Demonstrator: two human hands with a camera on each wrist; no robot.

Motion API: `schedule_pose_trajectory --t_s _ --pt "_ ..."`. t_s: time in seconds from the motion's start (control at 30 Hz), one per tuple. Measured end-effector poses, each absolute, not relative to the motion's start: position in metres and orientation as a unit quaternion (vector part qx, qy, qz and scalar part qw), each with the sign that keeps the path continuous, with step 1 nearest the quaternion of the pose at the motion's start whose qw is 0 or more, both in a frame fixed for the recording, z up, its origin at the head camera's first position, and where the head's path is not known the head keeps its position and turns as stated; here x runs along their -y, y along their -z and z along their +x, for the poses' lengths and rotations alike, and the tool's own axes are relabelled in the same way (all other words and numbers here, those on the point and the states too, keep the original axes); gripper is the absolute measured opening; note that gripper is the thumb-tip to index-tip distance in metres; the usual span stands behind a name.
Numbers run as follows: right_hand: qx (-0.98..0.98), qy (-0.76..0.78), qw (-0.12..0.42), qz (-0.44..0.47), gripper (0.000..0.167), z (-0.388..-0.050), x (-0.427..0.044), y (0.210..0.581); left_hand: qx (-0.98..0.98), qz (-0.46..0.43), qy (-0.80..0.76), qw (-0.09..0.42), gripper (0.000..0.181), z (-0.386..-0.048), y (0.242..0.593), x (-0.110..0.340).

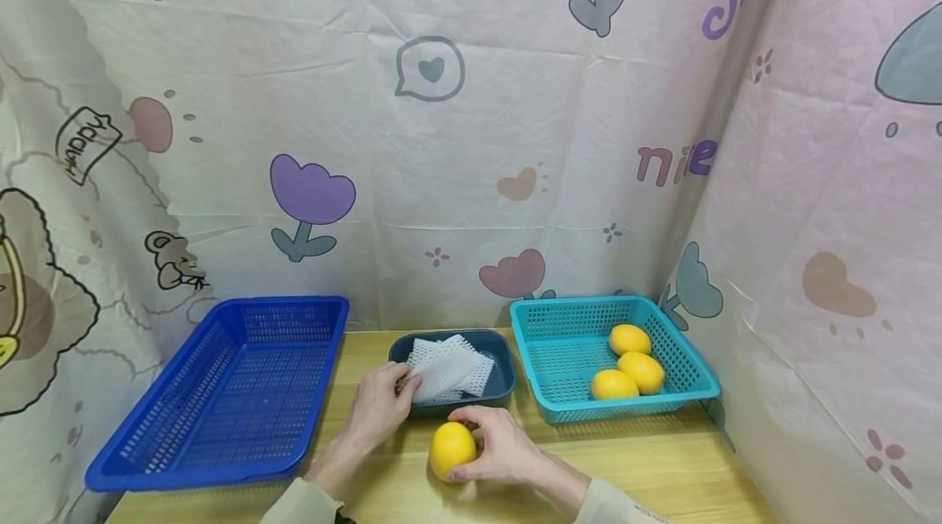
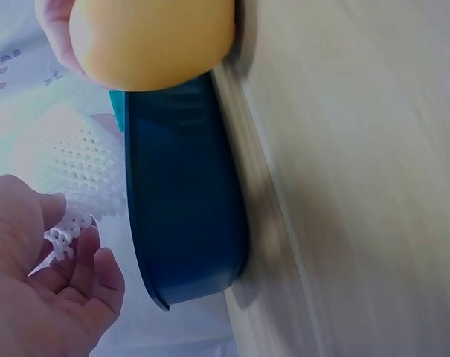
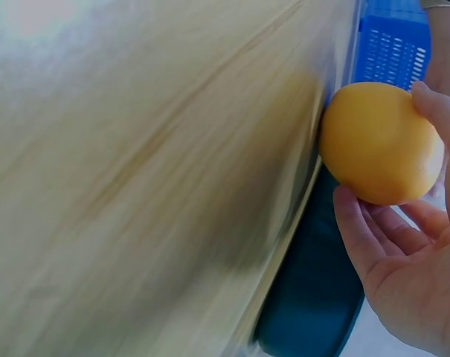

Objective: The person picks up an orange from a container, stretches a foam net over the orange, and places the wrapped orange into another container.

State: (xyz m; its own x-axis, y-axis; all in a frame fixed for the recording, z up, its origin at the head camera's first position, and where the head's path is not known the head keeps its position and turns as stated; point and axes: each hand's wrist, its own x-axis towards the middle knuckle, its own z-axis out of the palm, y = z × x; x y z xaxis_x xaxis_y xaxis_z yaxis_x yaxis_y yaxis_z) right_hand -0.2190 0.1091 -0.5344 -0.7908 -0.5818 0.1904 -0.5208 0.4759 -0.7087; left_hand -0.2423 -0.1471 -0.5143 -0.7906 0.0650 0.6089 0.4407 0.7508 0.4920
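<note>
My right hand (image 1: 500, 444) grips a smooth, roundish yellow fruit (image 1: 452, 451) between thumb and fingers, in front of a small dark teal tray (image 1: 503, 366); its exact kind is unclear. In the right wrist view, the thumb lies on one side of this fruit (image 3: 381, 141) and the fingers on the other. At the tray's left end, my left hand (image 1: 384, 400) pinches the edge of a white foam net sleeve (image 1: 445, 369). The left wrist view shows the net (image 2: 83, 163) between thumb and fingers, above the tray's rim. More netting lies beneath it in the tray.
A large blue basket (image 1: 324, 393) stands on the left of the wooden table (image 1: 383, 499). To the right is a turquoise basket (image 1: 537, 393) with three yellow fruits (image 1: 641, 372) in it. A printed cloth (image 1: 441, 181) hangs behind and along the sides.
</note>
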Motion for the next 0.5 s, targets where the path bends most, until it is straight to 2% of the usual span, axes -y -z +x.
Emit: schedule_pose_trajectory --t_s 0.13,0.5 --pt "-0.861 0.390 0.030 -0.324 0.074 -0.218 -0.109 0.534 0.886 -0.140 0.348 0.271 0.030 -0.240 0.512 0.145" --pt "-0.846 0.427 0.030 -0.318 0.066 -0.219 -0.110 0.532 0.874 -0.126 0.417 0.215 0.025 -0.229 0.504 0.134"
